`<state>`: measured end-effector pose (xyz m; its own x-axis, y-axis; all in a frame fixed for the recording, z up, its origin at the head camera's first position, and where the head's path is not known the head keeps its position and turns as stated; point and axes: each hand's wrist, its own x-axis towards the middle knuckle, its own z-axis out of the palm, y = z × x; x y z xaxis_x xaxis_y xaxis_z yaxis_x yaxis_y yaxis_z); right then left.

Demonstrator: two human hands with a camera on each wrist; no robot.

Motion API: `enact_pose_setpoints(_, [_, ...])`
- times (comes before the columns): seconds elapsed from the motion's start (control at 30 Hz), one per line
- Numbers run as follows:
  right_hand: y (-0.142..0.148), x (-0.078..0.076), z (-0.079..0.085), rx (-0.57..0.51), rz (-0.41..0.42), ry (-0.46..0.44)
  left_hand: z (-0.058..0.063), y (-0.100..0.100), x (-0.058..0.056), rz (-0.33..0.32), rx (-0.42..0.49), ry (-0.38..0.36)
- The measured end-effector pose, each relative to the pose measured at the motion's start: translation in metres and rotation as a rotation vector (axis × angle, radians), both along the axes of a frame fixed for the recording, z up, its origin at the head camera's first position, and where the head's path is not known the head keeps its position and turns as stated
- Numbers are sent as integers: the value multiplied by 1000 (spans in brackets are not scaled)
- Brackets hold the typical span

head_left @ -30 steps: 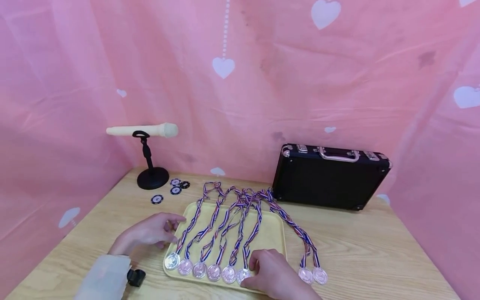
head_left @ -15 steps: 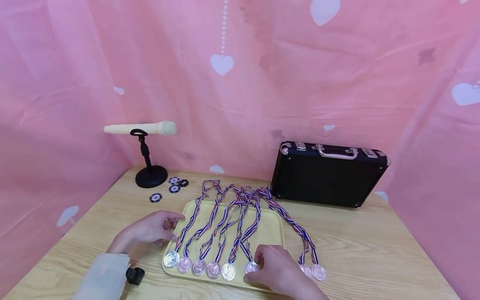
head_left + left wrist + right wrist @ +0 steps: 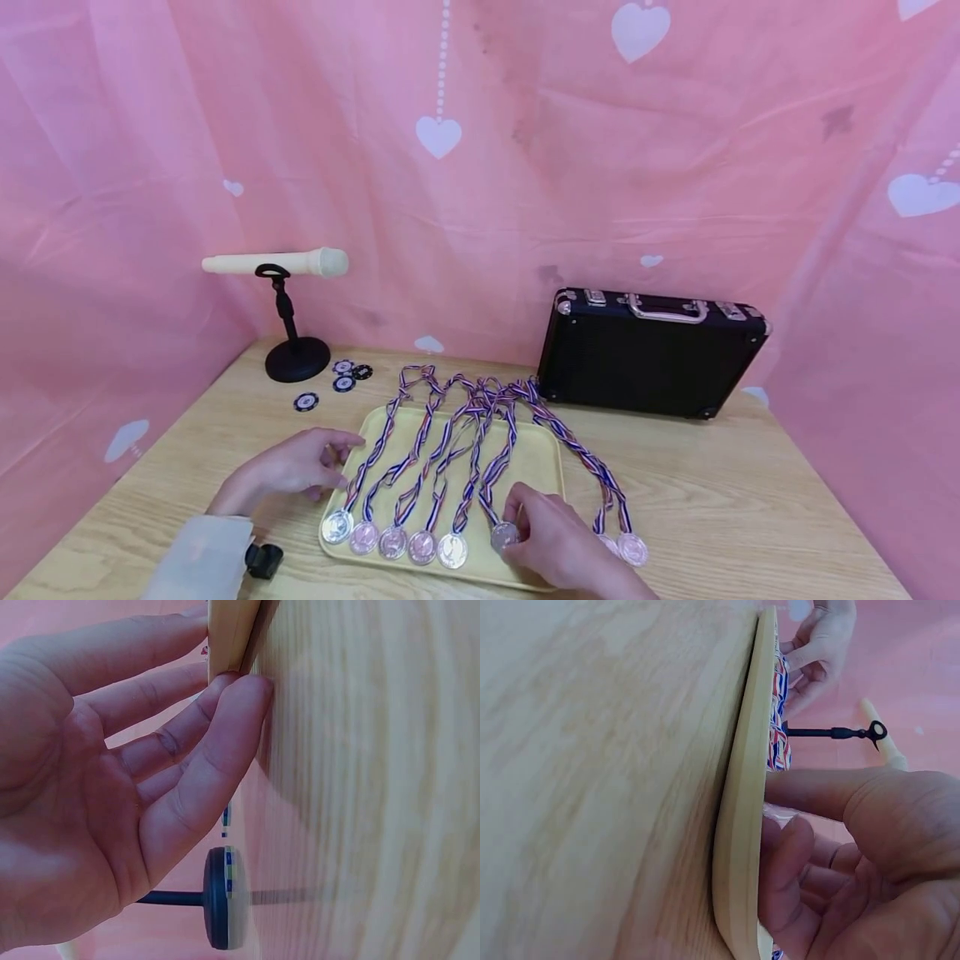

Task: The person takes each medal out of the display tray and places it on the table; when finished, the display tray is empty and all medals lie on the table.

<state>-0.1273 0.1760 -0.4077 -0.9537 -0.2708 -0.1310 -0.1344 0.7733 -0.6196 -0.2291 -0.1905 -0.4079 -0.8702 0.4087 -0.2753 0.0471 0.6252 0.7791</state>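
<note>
Several silver medals [image 3: 392,542] on striped red, white and blue ribbons lie in a row along the near side of a yellow tray [image 3: 540,454]. My right hand [image 3: 555,537] pinches the rightmost medal on the tray [image 3: 504,535] between thumb and fingers; the medal looks darker and partly covered. The ribbon [image 3: 491,479] of that medal runs back across the tray. At the tray's left rim, my left hand [image 3: 300,462] touches the edge with loosely extended fingers; in the left wrist view its fingertips [image 3: 251,694] meet the tray's side [image 3: 231,634].
Two more medals [image 3: 632,548] lie right of the tray, partly behind my right hand. A black briefcase [image 3: 648,358] stands at the back right. At the back left are a white microphone [image 3: 277,263] on a black stand [image 3: 297,358] and several poker chips [image 3: 306,402].
My right hand has shifted the rightmost medal on the tray to the right, away from its neighbour, and its ribbon has moved along. The left hand stays at the tray's rim.
</note>
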Motion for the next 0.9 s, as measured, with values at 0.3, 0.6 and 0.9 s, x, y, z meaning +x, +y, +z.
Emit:
enact_pose_setpoints(0.3, [13,3,1,-347,15,-138,1,0,-1,-3,1,4])
enact_pose_setpoints(0.6, [33,-4,7,-437,-116,-56,-6,2,-1,-6,-19,-1])
enact_pose_setpoints(0.9, [56,-25,43,-467,-146,-22,-4,-3,0,2,-20,-4])
